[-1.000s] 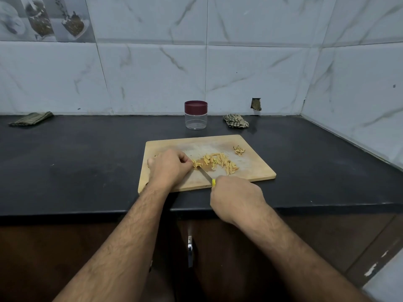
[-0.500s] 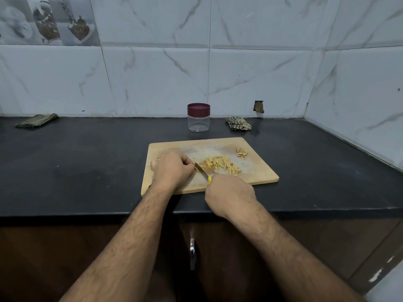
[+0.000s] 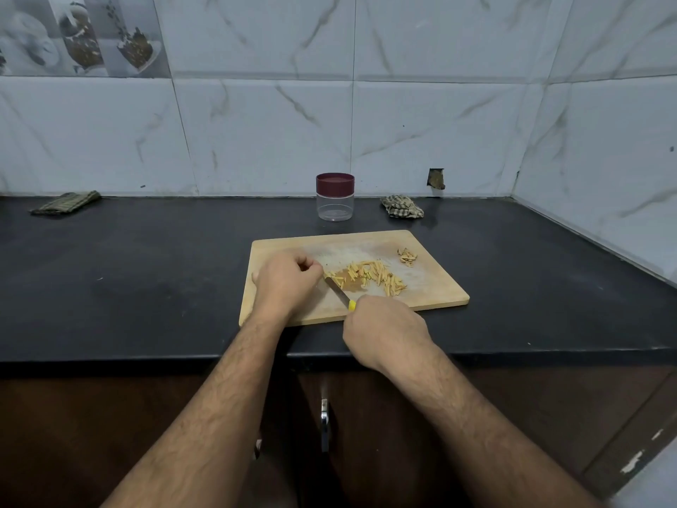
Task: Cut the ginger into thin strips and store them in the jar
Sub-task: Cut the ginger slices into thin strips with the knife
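A wooden cutting board lies on the black counter. A heap of thin ginger strips sits at its middle, with a few peel scraps at the far right corner. My left hand rests on the board's left part, fingers curled round a small ginger piece that is mostly hidden beneath them. My right hand grips the yellow handle of a knife, whose blade lies against the left fingertips. A clear jar with its maroon lid on stands behind the board.
A folded checked cloth lies at the far left by the wall, and a crumpled one sits right of the jar. Tiled walls close the back and right sides. A cabinet handle shows below the counter edge.
The knife blade has moved left toward my left fingertips, and my right hand has shifted slightly left and forward. The strip heap stays where it was.
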`<state>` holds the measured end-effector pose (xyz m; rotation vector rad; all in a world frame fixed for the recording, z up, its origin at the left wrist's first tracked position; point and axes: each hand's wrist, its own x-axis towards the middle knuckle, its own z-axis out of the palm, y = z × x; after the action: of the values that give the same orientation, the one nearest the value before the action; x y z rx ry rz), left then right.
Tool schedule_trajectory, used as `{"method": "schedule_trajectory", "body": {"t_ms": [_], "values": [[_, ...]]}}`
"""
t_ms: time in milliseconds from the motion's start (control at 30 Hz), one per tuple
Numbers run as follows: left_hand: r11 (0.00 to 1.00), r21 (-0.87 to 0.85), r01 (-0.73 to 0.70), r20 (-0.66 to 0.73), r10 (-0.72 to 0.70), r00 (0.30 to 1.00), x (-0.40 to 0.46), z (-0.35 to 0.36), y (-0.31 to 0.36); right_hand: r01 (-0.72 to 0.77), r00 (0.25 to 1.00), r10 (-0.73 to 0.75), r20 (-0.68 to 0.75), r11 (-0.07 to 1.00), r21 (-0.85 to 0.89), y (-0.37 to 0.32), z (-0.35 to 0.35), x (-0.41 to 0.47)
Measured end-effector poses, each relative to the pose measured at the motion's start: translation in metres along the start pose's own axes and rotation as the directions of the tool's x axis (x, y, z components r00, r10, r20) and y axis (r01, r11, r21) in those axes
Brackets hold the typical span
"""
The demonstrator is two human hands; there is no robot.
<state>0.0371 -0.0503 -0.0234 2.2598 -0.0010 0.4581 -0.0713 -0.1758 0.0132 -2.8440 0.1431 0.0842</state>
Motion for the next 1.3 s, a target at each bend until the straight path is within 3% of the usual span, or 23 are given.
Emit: {"method": "schedule_trajectory", "body": {"t_ms": [233, 400, 567, 833, 1300], "values": [[0.979, -0.197, 0.047, -0.143, -0.076, 0.987, -0.006, -0.01, 0.001, -0.07, 0.997, 0.071, -0.042, 0.997, 0.037, 0.01, -0.012, 0.004], [0.974, -0.208, 0.094, -0.27, -0.149, 0.951, -0.006, -0.012, -0.002, -0.021, 0.999, 0.022, -0.034, 0.999, 0.027, -0.005, -0.01, 0.007], [0.985, -0.118, 0.128, -0.213, -0.151, 0.965, 0.002, -0.005, -0.011, -0.053, 0.998, 0.052, -0.023, 0.998, -0.022, -0.005, -0.012, 0.015], [0.979, 0.187, 0.076, 0.049, -0.086, 0.995, 0.016, 0.011, -0.017, -0.044, 0.998, 0.045, -0.039, 0.999, 0.024, -0.004, -0.009, 0.013], [0.965, 0.261, -0.016, -0.034, 0.025, 0.999, 0.01, 0.006, -0.007, -0.025, 0.999, 0.027, -0.034, 0.998, 0.049, 0.0, -0.006, 0.012]]}}
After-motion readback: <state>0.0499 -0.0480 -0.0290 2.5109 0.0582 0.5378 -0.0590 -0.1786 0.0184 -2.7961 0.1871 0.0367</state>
